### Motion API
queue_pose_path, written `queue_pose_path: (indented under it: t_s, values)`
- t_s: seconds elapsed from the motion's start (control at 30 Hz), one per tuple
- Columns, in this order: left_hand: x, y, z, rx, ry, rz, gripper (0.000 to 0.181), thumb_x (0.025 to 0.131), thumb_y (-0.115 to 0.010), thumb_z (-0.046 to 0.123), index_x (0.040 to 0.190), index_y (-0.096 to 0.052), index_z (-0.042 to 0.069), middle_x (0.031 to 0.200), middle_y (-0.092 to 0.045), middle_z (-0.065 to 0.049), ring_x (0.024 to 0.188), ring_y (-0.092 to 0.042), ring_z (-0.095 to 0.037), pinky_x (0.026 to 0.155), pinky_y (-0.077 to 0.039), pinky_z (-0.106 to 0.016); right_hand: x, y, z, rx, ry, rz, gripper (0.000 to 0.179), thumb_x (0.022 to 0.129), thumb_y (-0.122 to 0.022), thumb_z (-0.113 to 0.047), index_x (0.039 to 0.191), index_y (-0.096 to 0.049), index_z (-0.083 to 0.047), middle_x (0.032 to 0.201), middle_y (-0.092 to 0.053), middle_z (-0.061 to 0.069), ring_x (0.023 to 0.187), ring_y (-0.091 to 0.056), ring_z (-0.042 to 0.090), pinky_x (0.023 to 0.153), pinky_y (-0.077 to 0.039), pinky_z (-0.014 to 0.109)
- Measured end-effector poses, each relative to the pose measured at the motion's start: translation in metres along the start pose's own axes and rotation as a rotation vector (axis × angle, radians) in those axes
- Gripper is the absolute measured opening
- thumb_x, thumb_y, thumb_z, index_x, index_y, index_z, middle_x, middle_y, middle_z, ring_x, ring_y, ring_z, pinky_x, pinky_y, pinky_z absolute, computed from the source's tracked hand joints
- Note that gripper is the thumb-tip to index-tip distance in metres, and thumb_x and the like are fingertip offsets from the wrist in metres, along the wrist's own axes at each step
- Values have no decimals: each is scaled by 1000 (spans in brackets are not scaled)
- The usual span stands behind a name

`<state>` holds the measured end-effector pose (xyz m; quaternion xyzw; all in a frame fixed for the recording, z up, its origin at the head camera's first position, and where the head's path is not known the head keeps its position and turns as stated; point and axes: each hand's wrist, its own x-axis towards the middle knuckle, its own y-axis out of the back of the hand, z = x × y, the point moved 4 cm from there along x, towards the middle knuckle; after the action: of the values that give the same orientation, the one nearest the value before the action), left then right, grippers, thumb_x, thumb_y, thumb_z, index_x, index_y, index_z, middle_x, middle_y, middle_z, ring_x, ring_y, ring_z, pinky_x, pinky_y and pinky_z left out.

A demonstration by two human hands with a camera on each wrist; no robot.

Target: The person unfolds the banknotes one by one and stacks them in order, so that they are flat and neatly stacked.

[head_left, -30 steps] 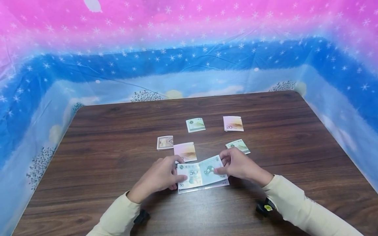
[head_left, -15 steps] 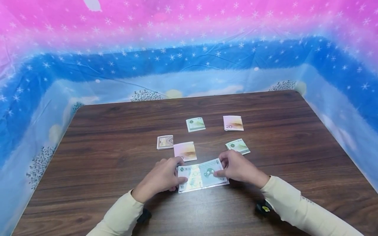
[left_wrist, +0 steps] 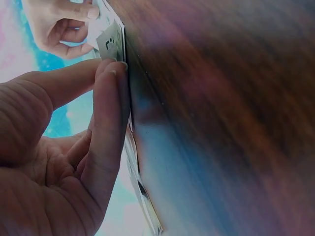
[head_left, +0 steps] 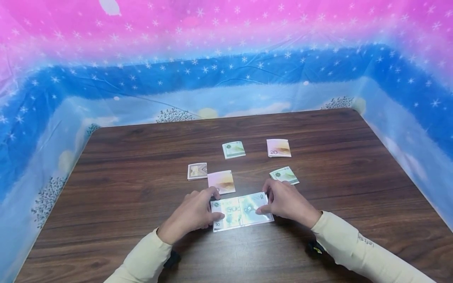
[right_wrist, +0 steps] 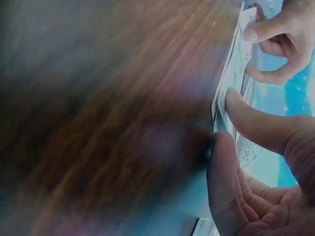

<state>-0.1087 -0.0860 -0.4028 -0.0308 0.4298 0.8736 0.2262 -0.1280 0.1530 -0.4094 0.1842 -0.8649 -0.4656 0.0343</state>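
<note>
A pale green banknote (head_left: 231, 220) marked 50, creased across its middle, lies spread out near the front centre of the table. At its left end my left hand (head_left: 192, 210) pinches it, thumb on top. My right hand (head_left: 290, 204) does the same at the right end. In the right wrist view, layered note edges (right_wrist: 229, 73) show between thumb and fingers. From the left wrist, the note's corner (left_wrist: 109, 44) stands just beyond my fingertips. A pink-and-gold folded note (head_left: 223, 181) sits right behind my left fingers.
Other folded notes lie farther back: a brown one (head_left: 197, 171), a green one (head_left: 233, 149), a pink 20 (head_left: 278, 148), and another green one (head_left: 285, 175) behind my right hand. The wooden table (head_left: 141, 157) ends at a printed cloth backdrop (head_left: 226, 70).
The top 50 note was lifted and bent above another note's edge; it has come down nearly flat over it. My right hand has lowered slightly, and both hands keep hold of the ends.
</note>
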Motion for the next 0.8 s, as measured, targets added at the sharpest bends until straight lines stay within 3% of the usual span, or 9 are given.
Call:
queue_pose_path:
  t_s: [0.23, 0.47, 0.6, 0.7, 0.8]
  values:
    - [0, 1, 1, 53, -15, 46, 39, 83, -85, 18, 112, -63, 6, 59, -56, 2, 49, -53, -12, 47, -42, -28, 0, 0, 0, -5, 3, 2, 55, 68, -96, -26, 104, -60, -4, 66, -57, -6, 58, -53, 9, 55, -47, 27]
    - [-2, 16, 5, 116, -54, 252, 19, 89, -79, 16, 102, -70, 7, 65, -63, 4, 55, -54, -8, 48, -45, -27, 6, 6, -4, 52, 48, 29, 48, 71, -94, -19, 101, -62, -1, 64, -58, -6, 57, -53, 7, 53, -46, 24]
    - [-2, 24, 6, 149, -97, 328, 13, 93, -74, 15, 103, -74, 5, 71, -66, 3, 56, -52, -9, 52, -46, -29, 13, 12, -6, 106, 73, 55, 39, 75, -91, -13, 98, -64, 1, 66, -62, -6, 59, -56, 6, 58, -49, 26]
    - [-2, 24, 9, 198, -143, 344, 13, 95, -71, 14, 104, -75, 5, 85, -69, -2, 70, -59, -15, 64, -53, -37, 21, 15, -6, 174, 60, 64, 34, 77, -88, -11, 98, -65, 2, 70, -66, -3, 62, -59, 8, 61, -51, 27]
    - [-2, 21, 11, 223, -192, 312, 16, 98, -67, 14, 107, -75, 3, 102, -70, -8, 94, -64, -24, 85, -55, -45, 29, 15, -7, 256, 22, 60, 31, 78, -86, -9, 99, -67, 2, 76, -69, 2, 66, -63, 12, 63, -54, 29]
